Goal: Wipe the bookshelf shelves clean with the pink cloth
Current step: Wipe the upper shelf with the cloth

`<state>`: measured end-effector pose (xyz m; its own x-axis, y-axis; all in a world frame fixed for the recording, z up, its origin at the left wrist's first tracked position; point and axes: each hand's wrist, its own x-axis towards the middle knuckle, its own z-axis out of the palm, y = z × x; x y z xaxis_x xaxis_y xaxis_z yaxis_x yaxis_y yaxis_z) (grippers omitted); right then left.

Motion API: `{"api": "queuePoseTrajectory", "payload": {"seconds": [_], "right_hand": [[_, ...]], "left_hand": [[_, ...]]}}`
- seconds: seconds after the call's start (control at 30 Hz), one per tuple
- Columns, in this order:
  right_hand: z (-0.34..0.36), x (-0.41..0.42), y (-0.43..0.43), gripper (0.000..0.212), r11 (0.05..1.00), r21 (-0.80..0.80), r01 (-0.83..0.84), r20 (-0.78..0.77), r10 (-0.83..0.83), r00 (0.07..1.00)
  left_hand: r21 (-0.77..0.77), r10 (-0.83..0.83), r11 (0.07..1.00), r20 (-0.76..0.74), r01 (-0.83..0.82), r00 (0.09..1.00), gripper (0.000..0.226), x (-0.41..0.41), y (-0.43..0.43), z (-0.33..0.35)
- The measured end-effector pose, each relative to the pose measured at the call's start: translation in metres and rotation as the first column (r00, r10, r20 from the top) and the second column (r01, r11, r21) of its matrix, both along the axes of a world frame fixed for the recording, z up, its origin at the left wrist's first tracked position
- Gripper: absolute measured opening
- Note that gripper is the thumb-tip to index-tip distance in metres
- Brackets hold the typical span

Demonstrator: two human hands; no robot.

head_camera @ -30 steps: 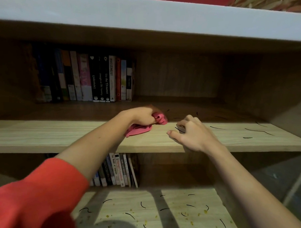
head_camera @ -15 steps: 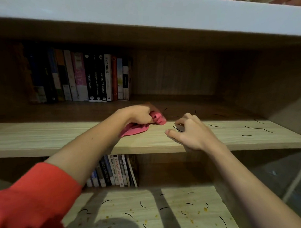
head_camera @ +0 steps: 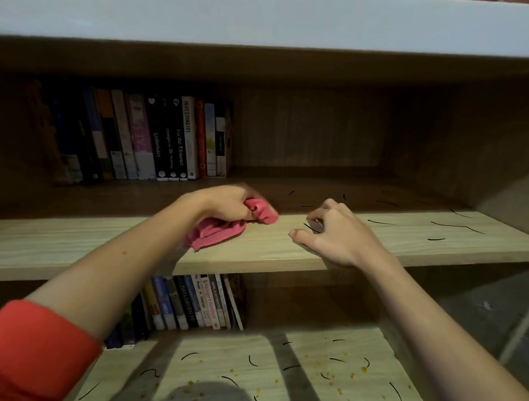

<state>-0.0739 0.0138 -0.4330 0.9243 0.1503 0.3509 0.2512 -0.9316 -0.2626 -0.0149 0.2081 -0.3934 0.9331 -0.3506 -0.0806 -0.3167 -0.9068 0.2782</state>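
Note:
My left hand (head_camera: 227, 202) is shut on the crumpled pink cloth (head_camera: 223, 230), which is pressed onto the middle wooden shelf (head_camera: 75, 247) near its centre. My right hand (head_camera: 338, 237) rests on the same shelf's front edge just right of the cloth, fingers curled and apart, holding nothing. Thin dark hair-like strands (head_camera: 454, 226) lie on the shelf to the right of my right hand. The lower shelf (head_camera: 311, 379) carries more dark strands and yellow crumbs.
A row of upright books (head_camera: 157, 139) fills the back left of the middle shelf. More books (head_camera: 193, 303) stand at the back of the lower shelf. A white top board (head_camera: 263, 17) overhangs above. The cabinet's right wall (head_camera: 483, 154) bounds the shelf.
My left hand with the cloth has shifted slightly left and back along the shelf. My right hand has stayed on the shelf edge.

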Motion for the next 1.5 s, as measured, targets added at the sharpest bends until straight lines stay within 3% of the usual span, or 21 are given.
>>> {"api": "queuePoseTrajectory", "payload": {"seconds": [0.07,0.13,0.2,0.33,0.47,0.5,0.63,0.73,0.87,1.03,1.2,1.27,1.5], "right_hand": [[0.001,0.000,0.001,0.057,1.000,0.007,0.002,0.004,-0.002,1.000],[0.002,0.000,0.001,0.057,1.000,0.010,0.005,0.008,-0.005,1.000],[0.001,-0.001,0.001,0.057,1.000,0.009,0.007,0.005,-0.008,1.000],[-0.001,0.000,0.001,0.059,1.000,0.017,0.012,-0.009,-0.011,1.000],[0.000,-0.001,0.001,0.059,1.000,0.014,0.018,-0.017,-0.018,1.000],[0.000,-0.001,0.001,0.058,1.000,0.016,0.015,-0.014,-0.014,1.000],[-0.001,0.002,-0.001,0.056,1.000,0.013,-0.005,0.000,0.005,1.000],[-0.002,0.003,-0.001,0.058,1.000,0.021,-0.006,0.009,0.006,1.000],[-0.003,0.005,-0.003,0.059,1.000,0.009,0.000,0.021,0.000,1.000],[-0.003,0.007,-0.003,0.057,1.000,0.020,-0.002,0.046,0.001,0.999],[-0.003,0.008,-0.004,0.059,1.000,0.026,-0.008,0.041,0.007,0.999],[-0.003,0.008,-0.003,0.059,1.000,0.025,-0.007,0.039,0.006,0.999],[-0.002,0.009,-0.003,0.055,0.998,0.060,-0.004,0.010,0.003,1.000]], "left_hand": [[0.029,0.140,0.990,0.033,-0.141,0.990,0.016,0.007,-0.004,-0.003],[-0.014,0.152,0.988,0.044,-0.151,0.987,0.019,0.012,-0.017,-0.007],[-0.045,0.087,0.995,0.061,-0.084,0.994,0.014,0.008,-0.026,-0.009],[-0.165,-0.170,0.972,-0.012,0.166,0.985,0.041,-0.003,-0.010,-0.008],[0.019,0.137,0.990,0.053,-0.139,0.989,0.019,0.007,-0.012,-0.006],[0.015,0.144,0.989,0.048,-0.145,0.988,0.017,0.008,-0.014,-0.006],[-0.073,-0.031,0.997,-0.059,0.026,0.998,0.025,0.012,-0.008,-0.004],[-0.025,0.084,0.996,-0.044,-0.086,0.995,0.023,0.025,0.004,-0.006],[-0.215,0.157,0.965,0.015,-0.150,0.988,0.016,0.049,-0.003,-0.008],[-0.237,0.132,0.964,0.047,-0.117,0.990,0.028,0.078,-0.018,-0.008],[-0.191,-0.036,0.981,0.031,0.042,0.999,0.043,0.064,-0.005,-0.003],[-0.206,-0.016,0.978,0.004,0.016,1.000,0.041,0.061,0.001,-0.002],[-0.225,0.073,0.973,0.132,-0.042,0.989,0.037,0.080,-0.027,-0.011]]}}
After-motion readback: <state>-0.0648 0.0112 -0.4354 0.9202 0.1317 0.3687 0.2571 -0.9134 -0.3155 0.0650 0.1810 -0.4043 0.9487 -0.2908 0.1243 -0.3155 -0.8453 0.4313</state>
